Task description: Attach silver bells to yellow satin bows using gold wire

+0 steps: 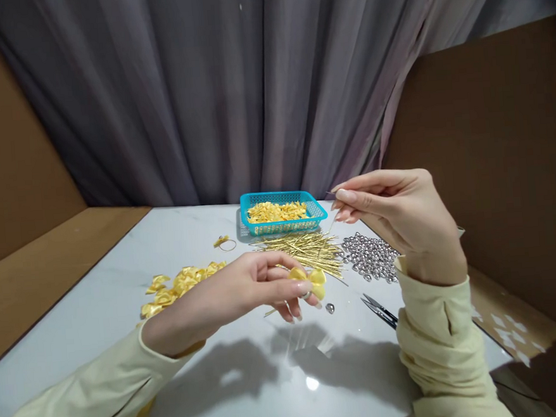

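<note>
My left hand (pixel 259 286) is closed, pinching a yellow ribbon bow (pixel 317 281) between thumb and fingers above the table. A small silver bead or ring-like glint shows at the thumb tip against the bow. Raised to the right, my right hand (pixel 387 204) has its fingertips pressed together on a thin needle (pixel 330 193), whose tip pokes out leftward. A fine strand hangs below those fingertips; where it ends I cannot tell. One silver heart-shaped bead (pixel 330 308) lies on the table just below the bow.
A blue basket (pixel 323 216) of yellow pieces stands at the back. Before it lie gold twist ties (pixel 309 252), with silver beads (pixel 369 256) to the right. Snips (pixel 380 309) rest near my right sleeve. Yellow bows (pixel 183 284) are piled left. Cardboard walls flank the table.
</note>
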A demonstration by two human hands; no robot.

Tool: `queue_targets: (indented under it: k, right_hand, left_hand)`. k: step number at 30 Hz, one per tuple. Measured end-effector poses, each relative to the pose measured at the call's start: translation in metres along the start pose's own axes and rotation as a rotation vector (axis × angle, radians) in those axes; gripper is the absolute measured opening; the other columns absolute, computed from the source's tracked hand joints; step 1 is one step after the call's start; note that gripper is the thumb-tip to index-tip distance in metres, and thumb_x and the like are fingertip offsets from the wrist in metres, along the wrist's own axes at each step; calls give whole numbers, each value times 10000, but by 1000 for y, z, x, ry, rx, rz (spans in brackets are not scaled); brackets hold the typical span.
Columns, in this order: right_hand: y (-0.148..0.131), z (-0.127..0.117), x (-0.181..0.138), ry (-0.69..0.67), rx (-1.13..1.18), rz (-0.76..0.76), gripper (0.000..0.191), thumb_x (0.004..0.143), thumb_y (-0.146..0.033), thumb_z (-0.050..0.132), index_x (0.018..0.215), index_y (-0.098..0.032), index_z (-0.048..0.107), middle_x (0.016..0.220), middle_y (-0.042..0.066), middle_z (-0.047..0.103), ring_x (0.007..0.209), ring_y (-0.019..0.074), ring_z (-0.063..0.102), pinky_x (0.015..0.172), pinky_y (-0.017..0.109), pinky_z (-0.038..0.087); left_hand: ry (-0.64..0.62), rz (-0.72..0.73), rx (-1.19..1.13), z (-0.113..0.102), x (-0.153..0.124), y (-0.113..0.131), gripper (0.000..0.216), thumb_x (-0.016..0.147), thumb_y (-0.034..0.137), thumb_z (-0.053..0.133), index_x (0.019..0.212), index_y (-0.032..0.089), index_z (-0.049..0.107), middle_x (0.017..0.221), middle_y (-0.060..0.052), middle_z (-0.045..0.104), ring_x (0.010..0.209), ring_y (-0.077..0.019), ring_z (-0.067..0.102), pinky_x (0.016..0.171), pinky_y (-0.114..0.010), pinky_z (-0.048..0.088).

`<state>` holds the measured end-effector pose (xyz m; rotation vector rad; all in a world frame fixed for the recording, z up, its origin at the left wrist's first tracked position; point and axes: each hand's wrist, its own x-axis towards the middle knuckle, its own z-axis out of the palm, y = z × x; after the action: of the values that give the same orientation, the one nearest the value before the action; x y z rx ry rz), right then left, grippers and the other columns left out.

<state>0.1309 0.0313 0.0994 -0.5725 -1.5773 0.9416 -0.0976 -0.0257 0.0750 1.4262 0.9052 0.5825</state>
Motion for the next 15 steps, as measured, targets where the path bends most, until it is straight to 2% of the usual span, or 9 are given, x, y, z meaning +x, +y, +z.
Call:
queue_targets:
  k: [3,11,15]
  right_hand:
    - [1,1,0,12,-11,-15,52,748,-190,811,783,-226,798,672,15,760,611,146,729,603,243,646]
    - [-3,2,-1,66,-67,-14,30,746,-209,818,761,-218,794,656,17,758,574,129,715,520,208,606]
    - [-11,3,-4,131,-105,-20,47,726,-207,828,734,-228,787,638,5,749,608,141,724,580,241,622]
  left_hand:
    - [-13,-38,4,1,1,-1,316,808,342,765,985,163,573,934,-38,770,674,-87,625,721,-256,507]
    - [-16,-36,26,0,2,-1,222,845,300,715,956,159,586,925,-21,761,686,-92,627,724,-271,496]
    - [-7,-30,42,-2,4,-4,252,830,330,731,941,163,579,904,-21,762,681,-97,624,714,-272,492]
